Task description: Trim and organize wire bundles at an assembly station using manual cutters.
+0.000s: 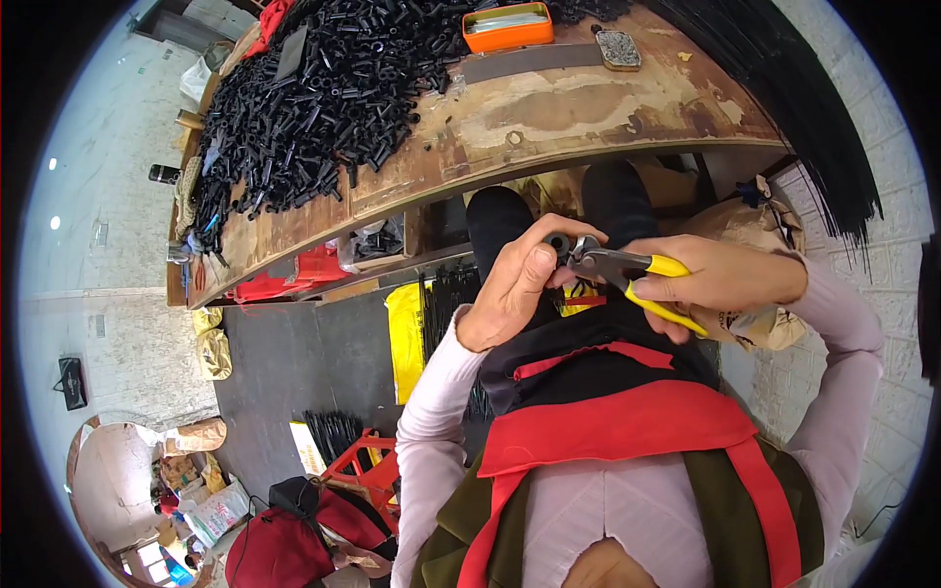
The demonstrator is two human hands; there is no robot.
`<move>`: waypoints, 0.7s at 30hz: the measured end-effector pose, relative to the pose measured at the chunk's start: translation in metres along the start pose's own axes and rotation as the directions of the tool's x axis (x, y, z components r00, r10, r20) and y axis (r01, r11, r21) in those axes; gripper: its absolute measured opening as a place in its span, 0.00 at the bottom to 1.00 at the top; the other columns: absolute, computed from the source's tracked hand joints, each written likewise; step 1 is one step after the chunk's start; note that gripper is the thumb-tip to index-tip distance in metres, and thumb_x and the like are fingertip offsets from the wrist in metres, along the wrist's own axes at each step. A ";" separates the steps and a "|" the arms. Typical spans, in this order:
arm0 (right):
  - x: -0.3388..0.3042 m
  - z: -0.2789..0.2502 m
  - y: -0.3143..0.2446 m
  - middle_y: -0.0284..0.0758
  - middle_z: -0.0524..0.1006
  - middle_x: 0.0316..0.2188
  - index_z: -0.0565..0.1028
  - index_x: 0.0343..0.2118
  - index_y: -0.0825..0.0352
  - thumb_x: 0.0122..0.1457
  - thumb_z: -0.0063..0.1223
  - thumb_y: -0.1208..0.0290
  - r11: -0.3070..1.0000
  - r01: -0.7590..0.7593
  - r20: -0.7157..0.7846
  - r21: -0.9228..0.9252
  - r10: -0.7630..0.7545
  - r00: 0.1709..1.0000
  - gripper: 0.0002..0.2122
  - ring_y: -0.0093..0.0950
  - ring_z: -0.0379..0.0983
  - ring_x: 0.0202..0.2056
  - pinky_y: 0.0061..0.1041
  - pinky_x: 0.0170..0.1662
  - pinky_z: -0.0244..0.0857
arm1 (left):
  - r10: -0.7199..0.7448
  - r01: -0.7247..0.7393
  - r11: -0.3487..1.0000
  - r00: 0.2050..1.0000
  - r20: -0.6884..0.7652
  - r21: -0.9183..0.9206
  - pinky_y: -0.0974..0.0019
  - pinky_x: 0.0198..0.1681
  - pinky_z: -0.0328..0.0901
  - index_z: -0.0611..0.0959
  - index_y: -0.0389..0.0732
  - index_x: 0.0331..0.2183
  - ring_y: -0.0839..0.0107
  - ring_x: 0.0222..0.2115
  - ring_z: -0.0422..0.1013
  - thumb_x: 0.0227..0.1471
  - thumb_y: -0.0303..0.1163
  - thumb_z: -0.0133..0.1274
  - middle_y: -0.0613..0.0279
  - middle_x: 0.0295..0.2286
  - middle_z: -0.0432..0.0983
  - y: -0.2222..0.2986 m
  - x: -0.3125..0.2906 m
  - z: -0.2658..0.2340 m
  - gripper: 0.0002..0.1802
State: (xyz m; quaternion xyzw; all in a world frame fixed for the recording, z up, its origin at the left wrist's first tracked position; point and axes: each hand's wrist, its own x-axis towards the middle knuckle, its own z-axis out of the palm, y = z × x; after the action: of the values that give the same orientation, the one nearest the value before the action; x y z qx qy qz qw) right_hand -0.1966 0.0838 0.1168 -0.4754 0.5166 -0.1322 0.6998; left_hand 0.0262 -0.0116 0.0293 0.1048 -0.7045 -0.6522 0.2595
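Observation:
Yellow-handled pliers (pixel 668 267) with dark metal jaws are gripped in my right hand (pixel 730 274), whose fingers wrap round both handles. My left hand (pixel 512 284) is closed on a small black tubular part (pixel 558 241), its round open end facing up by the thumb. The jaws of the pliers meet the part at my left fingertips; whether they bite on it is hard to make out. Both hands are held over my lap, above a black and red apron (pixel 608 426), in front of the wooden workbench (pixel 578 108).
A large heap of black tubular parts (pixel 314 108) covers the bench's left side. Behind lie an orange box (pixel 507 27), a grey strip (pixel 529 64) and a speckled block (pixel 618 49). Long black strands (pixel 814 108) hang over the right end. Below is a yellow bag (pixel 404 338).

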 end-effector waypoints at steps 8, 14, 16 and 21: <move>-0.013 -0.002 -0.004 0.28 0.70 0.19 0.66 0.56 0.68 0.65 0.44 0.68 0.958 0.010 -0.189 -0.286 -0.066 0.980 0.18 0.18 0.64 0.21 0.20 0.26 0.61 | -0.089 0.090 0.994 0.996 -0.023 0.058 0.75 0.29 0.52 0.73 0.33 0.40 0.80 0.24 0.56 0.63 0.60 0.32 0.70 0.23 0.63 0.009 0.006 0.008 0.35; 0.000 -0.010 0.003 0.28 0.69 0.18 0.65 0.57 0.67 0.65 0.46 0.67 0.934 0.092 -0.173 -0.345 -0.160 0.972 0.19 0.17 0.63 0.20 0.20 0.24 0.60 | -0.031 0.031 0.997 0.999 0.004 0.071 0.74 0.26 0.52 0.74 0.35 0.44 0.80 0.21 0.53 0.66 0.53 0.32 0.71 0.20 0.60 0.005 0.012 -0.001 0.29; 0.000 -0.010 -0.004 0.29 0.69 0.18 0.65 0.57 0.67 0.65 0.47 0.66 0.931 0.111 -0.165 -0.347 -0.177 0.970 0.19 0.17 0.63 0.19 0.20 0.23 0.59 | -0.029 0.029 0.999 0.999 -0.015 0.014 0.74 0.27 0.52 0.73 0.34 0.47 0.80 0.22 0.53 0.66 0.53 0.32 0.71 0.21 0.60 0.010 0.010 -0.002 0.31; 0.037 -0.025 -0.005 0.27 0.69 0.21 0.63 0.59 0.64 0.63 0.52 0.62 0.972 0.180 -0.188 -0.153 -0.207 0.960 0.24 0.15 0.64 0.19 0.16 0.20 0.59 | 0.089 -0.048 0.993 0.907 -0.412 0.109 0.74 0.24 0.59 0.76 0.33 0.47 0.78 0.21 0.64 0.64 0.59 0.30 0.68 0.20 0.67 0.061 -0.008 -0.055 0.37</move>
State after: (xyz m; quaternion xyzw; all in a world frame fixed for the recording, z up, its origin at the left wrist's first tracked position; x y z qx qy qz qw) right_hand -0.2005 0.0430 0.0984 -0.5535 0.5440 -0.2129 0.5936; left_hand 0.0722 -0.0481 0.0873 0.2286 -0.6670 -0.5707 0.4209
